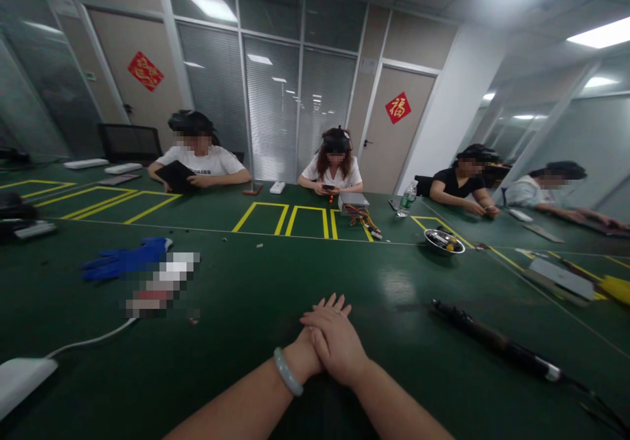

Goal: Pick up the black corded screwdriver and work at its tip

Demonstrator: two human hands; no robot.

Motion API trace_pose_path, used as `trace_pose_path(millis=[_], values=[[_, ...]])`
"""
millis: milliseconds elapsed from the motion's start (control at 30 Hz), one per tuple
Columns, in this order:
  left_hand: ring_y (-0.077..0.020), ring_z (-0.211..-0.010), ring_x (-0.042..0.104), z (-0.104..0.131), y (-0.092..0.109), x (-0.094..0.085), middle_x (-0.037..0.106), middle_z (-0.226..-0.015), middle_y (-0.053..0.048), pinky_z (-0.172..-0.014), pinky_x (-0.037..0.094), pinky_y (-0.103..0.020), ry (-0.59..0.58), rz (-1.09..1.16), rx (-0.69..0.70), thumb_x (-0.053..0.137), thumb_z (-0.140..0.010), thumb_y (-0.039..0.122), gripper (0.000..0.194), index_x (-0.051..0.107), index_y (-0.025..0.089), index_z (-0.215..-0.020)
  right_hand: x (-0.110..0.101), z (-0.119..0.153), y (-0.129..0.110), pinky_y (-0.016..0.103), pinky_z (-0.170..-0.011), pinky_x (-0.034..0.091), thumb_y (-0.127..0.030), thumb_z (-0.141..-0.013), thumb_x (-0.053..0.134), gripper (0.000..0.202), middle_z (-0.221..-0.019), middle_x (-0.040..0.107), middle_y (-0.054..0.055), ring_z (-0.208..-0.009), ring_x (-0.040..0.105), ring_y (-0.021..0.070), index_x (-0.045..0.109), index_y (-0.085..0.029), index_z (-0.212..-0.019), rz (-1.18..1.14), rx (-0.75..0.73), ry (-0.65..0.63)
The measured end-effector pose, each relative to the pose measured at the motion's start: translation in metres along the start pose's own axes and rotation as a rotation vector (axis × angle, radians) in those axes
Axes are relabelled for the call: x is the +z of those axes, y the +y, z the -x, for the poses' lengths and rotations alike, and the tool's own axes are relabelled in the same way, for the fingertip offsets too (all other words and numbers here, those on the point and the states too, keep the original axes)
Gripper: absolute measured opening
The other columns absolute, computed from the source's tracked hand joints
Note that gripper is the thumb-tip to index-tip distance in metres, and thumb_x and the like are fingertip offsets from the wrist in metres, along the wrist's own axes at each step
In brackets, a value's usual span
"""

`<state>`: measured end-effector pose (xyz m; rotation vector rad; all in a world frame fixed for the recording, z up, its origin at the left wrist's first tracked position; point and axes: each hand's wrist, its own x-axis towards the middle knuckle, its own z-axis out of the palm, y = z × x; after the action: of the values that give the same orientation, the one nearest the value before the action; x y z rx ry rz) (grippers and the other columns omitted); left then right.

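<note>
The left hand is covered by the right hand, apparently for rest — both loosely open, no object grasped — while a corded electric screwdriver is laid rightward on the green table, seemingly within reach.

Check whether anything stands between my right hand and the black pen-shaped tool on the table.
Nothing visible stands between the right hand and the black pen-shaped tool; only the green tabletop lies there. The right hand rests on top of the left hand, which is not between them.
</note>
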<state>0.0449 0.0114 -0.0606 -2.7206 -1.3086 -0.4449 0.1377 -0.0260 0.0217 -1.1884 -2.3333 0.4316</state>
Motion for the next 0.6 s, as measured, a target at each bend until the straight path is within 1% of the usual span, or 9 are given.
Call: trace_pose_path(millis=[67,167,267,333,433,533,600], values=[[-0.0288,-0.145,0.017,0.0,0.001,0.003,0.03,-0.155,0.001,-0.118,0.019,-0.049,-0.016,-0.056,0.031,0.042,-0.09,0.025,0.065,0.021,0.029,-0.152,0.002,0.002,0.003,0.04,-0.112,0.031,-0.026,-0.094,0.041,0.035,-0.128,0.062,0.001,-0.127,0.047,0.0187,0.061,-0.027,-0.122,-0.057,0.031,0.002],[-0.0301,-0.145,0.015,0.0,0.004,0.0,0.031,-0.154,0.0,-0.118,0.019,-0.05,-0.012,-0.135,0.036,0.042,-0.089,0.025,0.064,0.025,0.025,-0.151,-0.005,0.007,0.009,0.041,-0.112,0.03,-0.028,-0.095,0.041,0.036,-0.134,0.058,0.001,-0.13,0.044,0.019,0.058,-0.027,-0.127,-0.107,0.011,-0.026],[-0.0299,-0.145,0.016,0.0,0.007,-0.003,0.033,-0.154,0.0,-0.117,0.023,-0.05,-0.024,-0.124,0.033,0.039,-0.092,0.025,0.061,0.025,0.025,-0.151,-0.01,0.009,0.011,0.041,-0.112,0.03,-0.029,-0.095,0.041,0.037,-0.135,0.057,0.002,-0.13,0.044,0.0191,0.057,-0.026,-0.128,-0.128,0.005,-0.044],[-0.03,-0.144,0.018,-0.001,0.008,-0.003,0.032,-0.154,0.001,-0.117,0.024,-0.052,-0.061,-0.065,0.009,0.035,-0.092,0.022,0.061,0.022,0.027,-0.152,-0.01,0.008,0.01,0.041,-0.112,0.03,-0.027,-0.094,0.041,0.037,-0.133,0.058,0.002,-0.13,0.044,0.0193,0.058,-0.026,-0.127,-0.126,0.006,-0.048],[-0.0311,-0.144,0.019,-0.003,0.007,-0.001,0.03,-0.155,0.004,-0.119,0.018,-0.053,-0.119,0.077,-0.035,0.034,-0.086,0.013,0.072,0.015,0.032,-0.153,-0.01,0.007,0.008,0.041,-0.113,0.03,-0.027,-0.094,0.041,0.037,-0.133,0.058,0.002,-0.13,0.044,0.0192,0.059,-0.026,-0.127,-0.123,0.006,-0.053],[-0.0338,-0.144,0.015,-0.005,0.005,-0.001,0.022,-0.157,0.008,-0.12,0.009,-0.055,-0.142,0.231,-0.039,0.037,-0.08,0.01,0.082,0.006,0.035,-0.152,-0.011,0.006,0.008,0.042,-0.112,0.03,-0.028,-0.094,0.04,0.037,-0.133,0.058,0.002,-0.13,0.044,0.0199,0.058,-0.026,-0.127,-0.133,0.01,-0.05],[-0.0343,-0.145,0.011,-0.005,0.004,-0.002,0.017,-0.158,0.01,-0.12,0.006,-0.056,-0.146,0.287,-0.035,0.037,-0.081,0.011,0.083,0.004,0.037,-0.152,-0.012,0.006,0.009,0.043,-0.112,0.03,-0.027,-0.094,0.04,0.038,-0.133,0.058,0.003,-0.13,0.044,0.0205,0.059,-0.026,-0.127,-0.138,0.011,-0.05]])
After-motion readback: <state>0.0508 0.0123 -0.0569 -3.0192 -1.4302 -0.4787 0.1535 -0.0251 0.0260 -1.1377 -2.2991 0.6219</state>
